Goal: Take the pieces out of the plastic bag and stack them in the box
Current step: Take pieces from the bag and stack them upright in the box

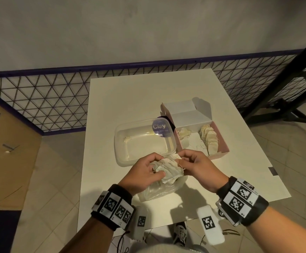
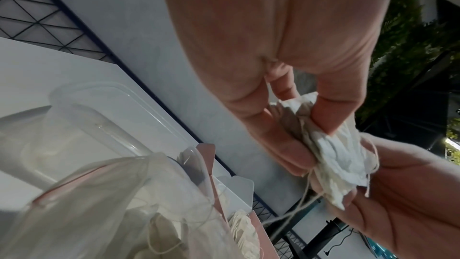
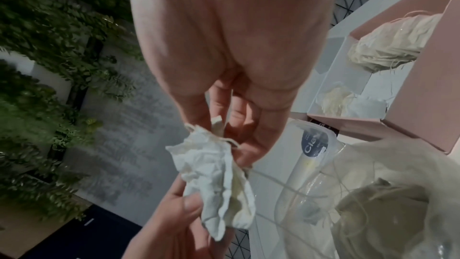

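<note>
Crumpled cloth pieces (image 1: 167,171) are pinched between left hand (image 1: 145,173) and right hand (image 1: 197,167); pink box (image 1: 223,143) sits forward-right (right hand's nearer).

both forearms reach forward side by side, each wrist wrapped in a black band carrying white square-patterned marker tiles. the left hand (image 1: 143,173) has its fingers and thumb curled round a crumpled bundle of off-white paper pieces with strings (image 1: 168,170). the right hand (image 1: 197,167) meets it from the other side, its fingertips (image 3: 245,157) pinching the bundle's top edge; knuckles of both face up.
</note>
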The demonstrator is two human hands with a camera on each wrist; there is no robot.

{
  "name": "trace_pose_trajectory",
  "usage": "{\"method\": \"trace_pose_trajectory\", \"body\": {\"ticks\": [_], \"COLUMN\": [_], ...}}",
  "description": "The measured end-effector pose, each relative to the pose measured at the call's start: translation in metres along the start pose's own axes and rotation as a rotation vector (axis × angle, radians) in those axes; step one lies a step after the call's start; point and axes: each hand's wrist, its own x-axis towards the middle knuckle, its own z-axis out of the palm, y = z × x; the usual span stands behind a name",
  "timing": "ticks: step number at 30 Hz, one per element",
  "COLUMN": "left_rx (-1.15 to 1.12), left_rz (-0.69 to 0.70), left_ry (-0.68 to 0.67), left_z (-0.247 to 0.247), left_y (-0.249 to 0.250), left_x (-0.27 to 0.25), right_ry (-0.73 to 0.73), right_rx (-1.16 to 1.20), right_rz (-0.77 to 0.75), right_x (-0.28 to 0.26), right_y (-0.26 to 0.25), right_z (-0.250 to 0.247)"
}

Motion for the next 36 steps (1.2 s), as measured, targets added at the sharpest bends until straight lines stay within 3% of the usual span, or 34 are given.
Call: {"method": "trace_pose_trajectory", "body": {"ticks": [13, 22, 36], "left_rx": [0.04, -0.004, 0.041], "left_rz": [-0.044, -0.058, -0.061], "left_ry": [-0.039, -0.037, -0.005], "left_z": [0.007, 0.005, -0.001], "left_y": [0.005, 0.002, 0.0], "left_x": [0.005, 0.006, 0.014], "right_ry": [0.018, 0.024, 0.187], "right_rx": [-0.068, 0.221, 0.158], "right_rz": [0.061, 0.196, 0.099], "right_x": [0.0, 0.002, 0.004], "right_y": [-0.001, 0.0, -0.007], "right_z": [-0.005, -0.017, -0.074]}}
